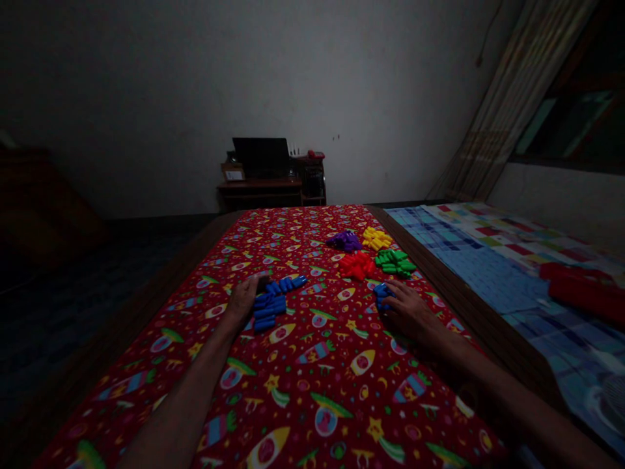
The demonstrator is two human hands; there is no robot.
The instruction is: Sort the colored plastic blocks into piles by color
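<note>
Both arms stretch away from the near side, bare along the visible forearms, and converge toward the far side. The left forearm slants far and slightly right, up to the left wrist; the left hand sits back-up, its knuckles toward the far side and its fingertips too dark to make out. The right forearm comes in from the near right at a flatter slant, far and left. Past the right wrist, the right hand is palm-down, with bent fingers pointing left. The hands are well apart, about equally far out.
</note>
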